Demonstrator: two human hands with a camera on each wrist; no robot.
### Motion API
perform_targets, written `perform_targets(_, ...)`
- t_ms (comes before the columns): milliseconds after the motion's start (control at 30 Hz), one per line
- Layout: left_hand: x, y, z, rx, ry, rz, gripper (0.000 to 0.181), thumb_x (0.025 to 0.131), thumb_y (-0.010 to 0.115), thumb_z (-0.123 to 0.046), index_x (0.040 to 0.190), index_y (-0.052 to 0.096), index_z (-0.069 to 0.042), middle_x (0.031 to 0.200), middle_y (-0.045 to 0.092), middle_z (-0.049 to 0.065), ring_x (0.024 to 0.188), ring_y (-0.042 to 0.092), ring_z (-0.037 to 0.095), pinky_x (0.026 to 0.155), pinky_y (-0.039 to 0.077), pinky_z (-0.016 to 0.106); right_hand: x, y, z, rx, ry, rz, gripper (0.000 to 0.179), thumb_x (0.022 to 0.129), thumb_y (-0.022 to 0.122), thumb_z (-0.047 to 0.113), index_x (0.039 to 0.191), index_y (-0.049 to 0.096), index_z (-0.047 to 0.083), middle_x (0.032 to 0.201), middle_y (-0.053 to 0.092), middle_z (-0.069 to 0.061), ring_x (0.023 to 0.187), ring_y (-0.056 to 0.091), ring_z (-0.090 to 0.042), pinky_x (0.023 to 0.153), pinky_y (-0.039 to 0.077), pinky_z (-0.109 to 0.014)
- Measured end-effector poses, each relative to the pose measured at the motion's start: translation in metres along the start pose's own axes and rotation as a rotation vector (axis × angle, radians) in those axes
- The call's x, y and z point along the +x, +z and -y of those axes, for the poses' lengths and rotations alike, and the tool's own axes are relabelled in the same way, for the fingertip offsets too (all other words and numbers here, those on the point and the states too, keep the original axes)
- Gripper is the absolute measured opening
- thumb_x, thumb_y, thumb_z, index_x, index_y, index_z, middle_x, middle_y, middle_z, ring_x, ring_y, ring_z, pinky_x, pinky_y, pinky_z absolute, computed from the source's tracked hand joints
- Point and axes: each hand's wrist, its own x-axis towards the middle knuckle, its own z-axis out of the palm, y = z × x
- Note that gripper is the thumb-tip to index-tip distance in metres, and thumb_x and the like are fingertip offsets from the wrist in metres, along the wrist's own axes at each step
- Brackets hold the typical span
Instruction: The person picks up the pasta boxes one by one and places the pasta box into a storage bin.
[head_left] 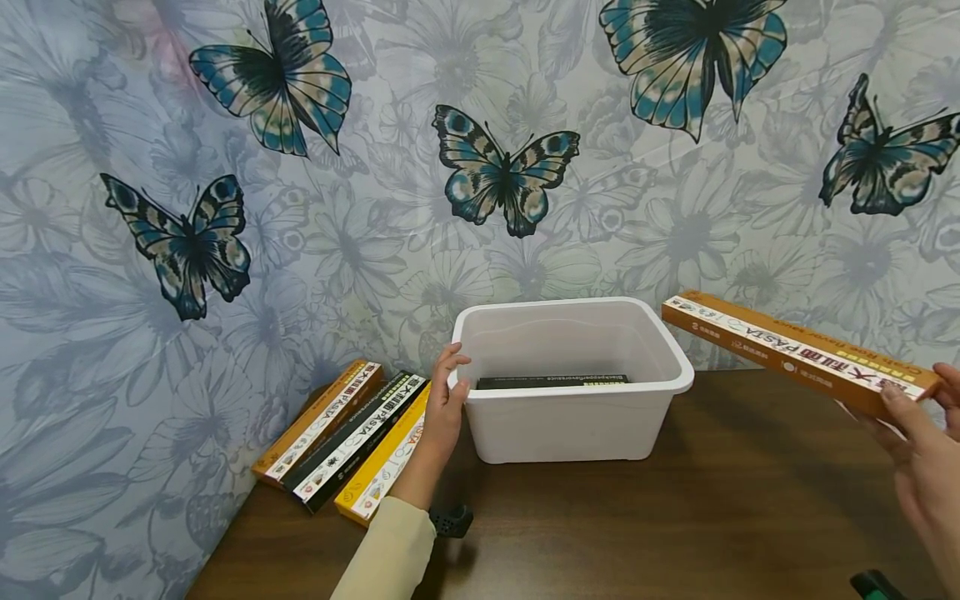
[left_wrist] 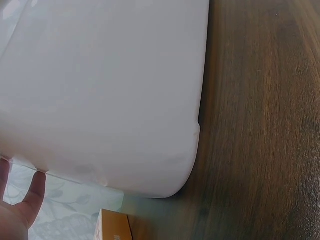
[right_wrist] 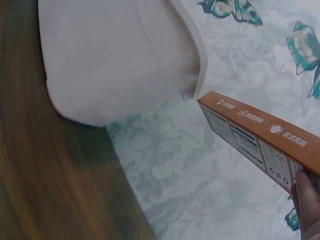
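My right hand (head_left: 918, 442) grips the near end of an orange-brown pasta box (head_left: 795, 346), thumb on the front and fingers at the end and below. The box is up in the air to the right of a white plastic bin (head_left: 570, 425), its far end near the bin's right rim. In the right wrist view, white print shows on the box's side (right_wrist: 265, 120). My left hand (head_left: 444, 408) holds the bin's left rim at the front corner; two fingertips meet the bin wall in the left wrist view. Inside the bin lies a black pasta box (head_left: 551, 382), mostly hidden by the front wall.
Left of the bin, three pasta boxes lie side by side: brown (head_left: 318, 421), black (head_left: 356, 437) and yellow (head_left: 386, 462), the last partly behind my left forearm. A butterfly-patterned wall (head_left: 360, 250) backs the wooden table (head_left: 600, 525). A black-and-green object (head_left: 873, 585) shows at bottom right.
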Motion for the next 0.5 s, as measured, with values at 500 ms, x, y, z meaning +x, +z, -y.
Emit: perform_targets(500,-0.006,0.000,-0.031,-0.014,0.039,0.007,0.036,0.097,0.041,-0.011,0.127,0.047,0.007,0.158,0.026,0.027,0.152,0.018,0.044,0.120,0.015,0.066,0.003,0.018,0.003,0.182,-0.028,0.137,0.053,0.092,0.046,-0.022,0.138,0.049,0.005,0.131,0.040,-0.006,0.104,0.066,-0.017,0.066,0.061,-0.033)
